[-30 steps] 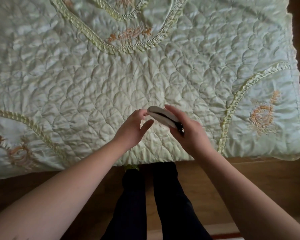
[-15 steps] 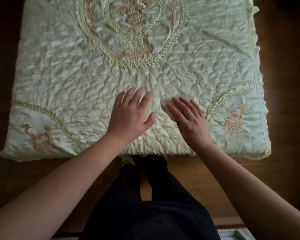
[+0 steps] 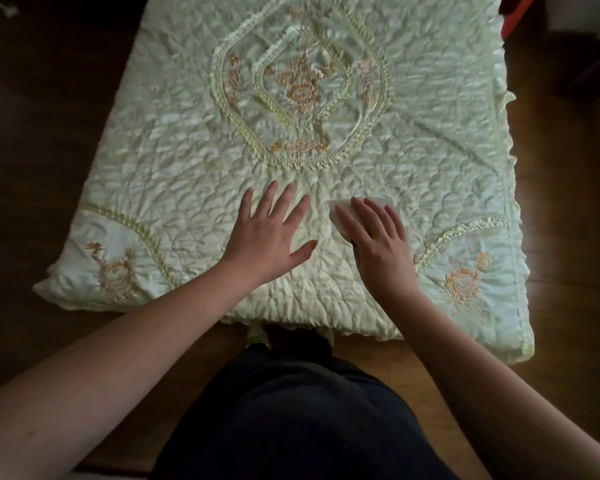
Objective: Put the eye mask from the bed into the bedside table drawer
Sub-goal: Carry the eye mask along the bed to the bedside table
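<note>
The eye mask (image 3: 339, 206) is pale with a dark strap bit showing by my palm. It sits under the fingers of my right hand (image 3: 378, 240), which is palm down over the bed; the thumb is hidden beneath, and most of the mask is covered. My left hand (image 3: 267, 237) hovers just left of it, flat, fingers spread, holding nothing. Both hands are above the near part of the pale green quilted bedspread (image 3: 187, 168). No bedside table or drawer is in view.
Dark wooden floor (image 3: 49, 133) surrounds the bed on the left, right and near side. My dark-trousered legs (image 3: 291, 410) stand at the bed's near edge. A red object (image 3: 515, 12) and dark furniture (image 3: 596, 57) sit at the top right corner.
My view has risen and pulled back, so more of the bed shows. My left hand let go of the mask and opened flat. My right hand turned palm down over the mask.
</note>
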### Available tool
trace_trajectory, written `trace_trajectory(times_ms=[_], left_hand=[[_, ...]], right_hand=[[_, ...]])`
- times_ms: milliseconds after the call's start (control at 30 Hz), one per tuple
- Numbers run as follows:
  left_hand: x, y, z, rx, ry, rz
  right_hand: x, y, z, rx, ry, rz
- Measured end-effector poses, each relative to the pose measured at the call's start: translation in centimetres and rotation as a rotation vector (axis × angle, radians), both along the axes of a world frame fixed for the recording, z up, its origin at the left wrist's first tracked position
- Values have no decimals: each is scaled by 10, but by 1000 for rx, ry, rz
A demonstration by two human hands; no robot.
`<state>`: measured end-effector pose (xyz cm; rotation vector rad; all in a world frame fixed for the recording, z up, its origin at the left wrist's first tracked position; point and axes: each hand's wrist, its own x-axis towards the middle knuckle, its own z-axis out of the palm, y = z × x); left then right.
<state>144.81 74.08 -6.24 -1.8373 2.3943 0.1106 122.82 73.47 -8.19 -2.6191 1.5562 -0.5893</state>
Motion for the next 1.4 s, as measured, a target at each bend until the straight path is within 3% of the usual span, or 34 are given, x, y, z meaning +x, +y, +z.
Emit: trace_trajectory(times_ms=[400, 600, 1400], left_hand=[[10, 36, 29, -24, 23, 253], [44, 80, 45, -54, 47, 486], [255, 355, 62, -99, 32, 991]], right_hand=[[31, -28, 33, -95, -94, 190], [79, -22, 33, -112, -124, 375], [363, 187, 70, -50, 13, 893]])
